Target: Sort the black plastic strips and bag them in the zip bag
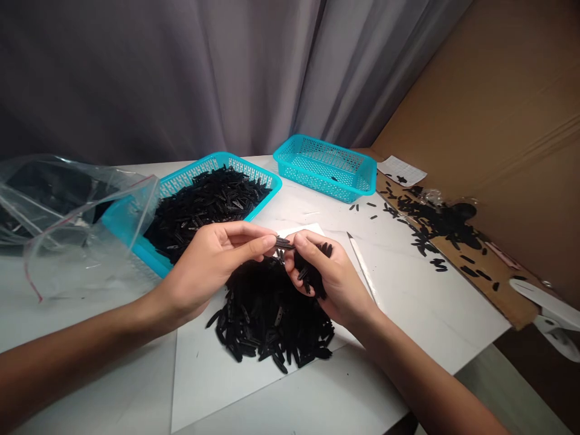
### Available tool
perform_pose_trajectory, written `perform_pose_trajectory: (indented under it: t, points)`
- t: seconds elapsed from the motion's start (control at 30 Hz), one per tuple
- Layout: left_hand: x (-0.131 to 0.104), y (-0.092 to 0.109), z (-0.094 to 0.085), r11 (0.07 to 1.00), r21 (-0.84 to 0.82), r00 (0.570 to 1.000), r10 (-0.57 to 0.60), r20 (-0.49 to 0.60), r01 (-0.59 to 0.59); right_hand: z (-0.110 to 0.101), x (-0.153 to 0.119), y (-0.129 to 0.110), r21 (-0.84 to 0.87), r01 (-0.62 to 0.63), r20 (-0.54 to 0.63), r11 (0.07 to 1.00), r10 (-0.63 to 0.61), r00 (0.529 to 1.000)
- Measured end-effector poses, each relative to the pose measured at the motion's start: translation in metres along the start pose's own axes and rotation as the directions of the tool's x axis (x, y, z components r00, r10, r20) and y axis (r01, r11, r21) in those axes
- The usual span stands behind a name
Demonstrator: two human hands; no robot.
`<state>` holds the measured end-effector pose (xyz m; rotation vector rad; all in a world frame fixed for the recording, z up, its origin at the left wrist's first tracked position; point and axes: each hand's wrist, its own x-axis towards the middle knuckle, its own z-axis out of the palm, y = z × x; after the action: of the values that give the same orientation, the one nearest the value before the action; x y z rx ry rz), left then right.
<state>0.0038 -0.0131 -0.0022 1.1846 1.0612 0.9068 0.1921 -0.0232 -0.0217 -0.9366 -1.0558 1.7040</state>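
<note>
My left hand (217, 257) is closed, its thumb and fingertips pinching one end of some slim black pieces (284, 243). At the other end, the thumb and finger of my right hand (333, 272) touch the same pieces. More black pieces (312, 272) are bunched in the curled fingers of my right hand. Below both hands a heap of the same small, long, flat pieces (276, 326) lies on a white sheet (203, 386); some show holes or slots. Their exact kind is too small to make out.
A blue basket (267, 202) full of black pieces stands at the left behind a clear plastic bag (81, 241). Another blue basket (326, 181) stands further back. A white pencil (362, 266) lies right of my hands. Scattered black pieces (426, 226) cover the cardboard edge, near a white clamp-like object (548, 308).
</note>
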Motion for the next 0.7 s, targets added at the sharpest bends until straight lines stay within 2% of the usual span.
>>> perform_pose_trajectory:
  t: [0.4,0.47,0.53,0.6,0.63,0.67,0.7]
  points:
    - [0.000,-0.003,0.002,1.000,0.001,0.999,0.023,0.025,-0.023,0.001,-0.001,0.000,-0.047,-0.009,-0.037,0.999,0.007,0.999]
    - [0.001,-0.003,0.001,0.998,0.031,0.999,0.049,0.023,-0.050,0.001,-0.001,0.001,-0.038,-0.016,-0.043,0.999,0.014,0.999]
    - [0.005,0.002,-0.005,0.985,0.118,0.992,0.124,-0.001,-0.123,0.001,0.000,0.002,-0.004,-0.030,-0.045,1.000,0.029,0.999]
    - [0.011,0.009,-0.018,0.911,0.327,0.952,0.293,-0.086,-0.251,0.001,0.001,0.002,0.061,-0.060,-0.041,0.996,0.062,0.997]
    - [0.015,0.013,-0.027,0.823,0.479,0.903,0.410,-0.128,-0.306,0.000,0.002,0.003,0.098,-0.081,-0.034,0.992,0.085,0.996]
    - [0.019,0.017,-0.035,0.685,0.647,0.825,0.545,-0.150,-0.335,-0.001,0.003,0.003,0.133,-0.105,-0.026,0.986,0.109,0.994]
    - [0.023,0.019,-0.043,0.509,0.792,0.751,0.653,-0.099,-0.338,-0.001,0.004,0.003,0.161,-0.130,-0.018,0.978,0.134,0.991]
